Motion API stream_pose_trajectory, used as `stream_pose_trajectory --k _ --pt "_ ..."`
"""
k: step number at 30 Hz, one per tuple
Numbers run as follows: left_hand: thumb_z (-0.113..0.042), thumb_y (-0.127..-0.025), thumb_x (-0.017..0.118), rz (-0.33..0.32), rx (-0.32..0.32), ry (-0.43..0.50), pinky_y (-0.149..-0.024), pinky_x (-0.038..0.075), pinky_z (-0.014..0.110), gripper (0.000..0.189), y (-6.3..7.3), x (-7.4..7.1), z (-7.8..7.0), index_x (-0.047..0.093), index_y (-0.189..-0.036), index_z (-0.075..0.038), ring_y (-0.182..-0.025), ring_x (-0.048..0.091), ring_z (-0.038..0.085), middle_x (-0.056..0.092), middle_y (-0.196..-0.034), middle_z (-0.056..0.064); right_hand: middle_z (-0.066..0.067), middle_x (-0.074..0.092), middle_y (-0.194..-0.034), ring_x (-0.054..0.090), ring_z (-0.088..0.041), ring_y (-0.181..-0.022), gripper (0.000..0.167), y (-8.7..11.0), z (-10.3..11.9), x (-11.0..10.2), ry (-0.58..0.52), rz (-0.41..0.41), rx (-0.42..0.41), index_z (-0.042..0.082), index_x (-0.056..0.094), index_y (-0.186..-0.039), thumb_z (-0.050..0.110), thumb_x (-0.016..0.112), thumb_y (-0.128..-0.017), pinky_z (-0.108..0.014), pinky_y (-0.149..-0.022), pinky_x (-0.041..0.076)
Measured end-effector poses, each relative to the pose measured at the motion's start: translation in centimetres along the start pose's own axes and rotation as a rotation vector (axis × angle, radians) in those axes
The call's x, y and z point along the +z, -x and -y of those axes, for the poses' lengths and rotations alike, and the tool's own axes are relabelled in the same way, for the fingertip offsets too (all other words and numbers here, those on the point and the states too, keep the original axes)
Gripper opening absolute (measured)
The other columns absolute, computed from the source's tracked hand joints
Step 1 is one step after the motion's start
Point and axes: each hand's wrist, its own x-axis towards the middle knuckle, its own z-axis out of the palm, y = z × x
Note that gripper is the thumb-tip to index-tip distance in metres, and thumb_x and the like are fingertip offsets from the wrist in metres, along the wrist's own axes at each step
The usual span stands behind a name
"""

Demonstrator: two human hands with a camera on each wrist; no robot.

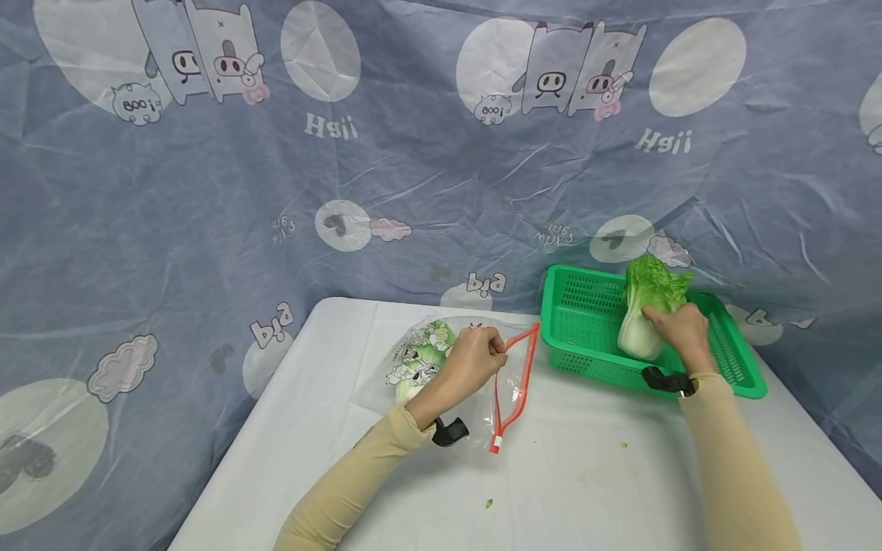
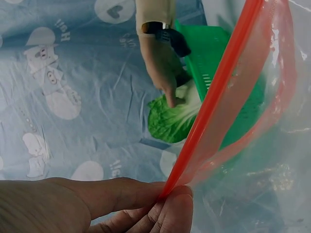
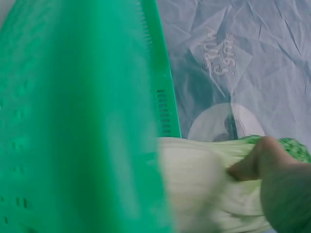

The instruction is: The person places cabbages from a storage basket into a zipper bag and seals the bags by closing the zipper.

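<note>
My left hand pinches the red zip edge of a clear zip bag between thumb and fingers. The bag's mouth gapes toward the right, and green-and-white vegetables show through its printed left part. On the right, my right hand grips a napa cabbage, leafy end away from me, at the green basket. In the right wrist view the thumb lies across the cabbage's pale stalks, and the basket wall hides part of its base.
A white-covered table carries the bag and basket, with small green leaf scraps in front. Behind it hangs a blue-grey printed curtain, close to the basket's far rim. Black straps circle both wrists.
</note>
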Motion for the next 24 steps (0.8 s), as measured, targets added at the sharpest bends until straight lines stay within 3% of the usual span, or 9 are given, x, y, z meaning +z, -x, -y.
stream_pose_trajectory --k 3,6,9,15,17,21,24 --pt "-0.007 -0.083 0.071 0.002 -0.002 0.004 -0.052 0.042 0.016 0.007 0.0 0.0 0.0 0.066 -0.077 -0.008 -0.055 0.052 0.004 0.063 -0.066 -0.001 -0.036 0.051 -0.101 0.051 -0.051 -0.096 0.075 0.5 0.2 0.4 -0.079 -0.069 0.024 -0.019 0.046 -0.111 0.052 0.051 -0.090 -0.054 -0.074 0.045" --pt "-0.007 -0.083 0.071 0.004 -0.007 0.007 -0.052 0.042 0.017 0.008 0.0 0.0 0.1 0.067 -0.077 -0.009 -0.055 0.052 0.004 0.063 -0.066 -0.001 -0.038 0.044 -0.118 0.045 -0.052 -0.107 0.081 1.2 0.8 0.6 -0.172 -0.116 0.053 -0.017 0.033 -0.131 0.051 0.049 -0.090 -0.057 -0.081 0.042" --pt "-0.007 -0.083 0.071 0.005 -0.014 0.002 -0.052 0.042 0.017 0.008 0.0 -0.2 0.0 0.067 -0.077 -0.009 -0.055 0.053 0.004 0.064 -0.066 -0.001 -0.033 0.044 -0.122 0.044 -0.048 -0.109 0.078 2.1 1.7 0.6 -0.260 -0.176 0.050 -0.011 0.032 -0.135 0.051 0.049 -0.090 -0.055 -0.080 0.041" --pt "-0.008 -0.084 0.070 0.005 -0.023 -0.004 -0.052 0.042 0.017 0.007 -0.1 -0.3 0.0 0.067 -0.078 -0.009 -0.055 0.053 0.005 0.063 -0.067 -0.002 -0.013 0.048 -0.111 0.051 -0.030 -0.098 0.065 4.3 3.9 0.6 -0.372 -0.283 0.002 0.001 0.039 -0.132 0.047 0.055 -0.089 -0.038 -0.072 0.041" --pt "-0.008 -0.084 0.070 0.000 -0.025 -0.008 -0.053 0.042 0.017 0.007 -0.2 -0.3 0.1 0.067 -0.078 -0.009 -0.056 0.053 0.005 0.063 -0.067 -0.002 -0.013 0.051 -0.116 0.052 -0.028 -0.100 0.064 5.2 4.7 0.9 -0.399 -0.304 -0.014 0.004 0.040 -0.135 0.045 0.057 -0.089 -0.038 -0.073 0.042" --pt "-0.007 -0.084 0.069 -0.015 -0.021 -0.013 -0.053 0.042 0.018 0.008 -0.2 -0.3 0.1 0.066 -0.077 -0.009 -0.056 0.052 0.006 0.062 -0.066 -0.001 -0.021 0.051 -0.132 0.052 -0.035 -0.116 0.065 7.5 6.4 1.7 -0.471 -0.297 -0.064 0.006 0.037 -0.142 0.040 0.059 -0.091 -0.049 -0.088 0.044" --pt "-0.006 -0.085 0.069 -0.024 -0.011 -0.005 -0.053 0.042 0.018 0.009 -0.2 -0.3 0.1 0.066 -0.076 -0.009 -0.055 0.052 0.006 0.062 -0.064 -0.001 -0.025 0.052 -0.131 0.052 -0.038 -0.118 0.064 9.5 7.6 2.5 -0.518 -0.283 -0.121 0.003 0.038 -0.141 0.034 0.061 -0.091 -0.052 -0.092 0.042"
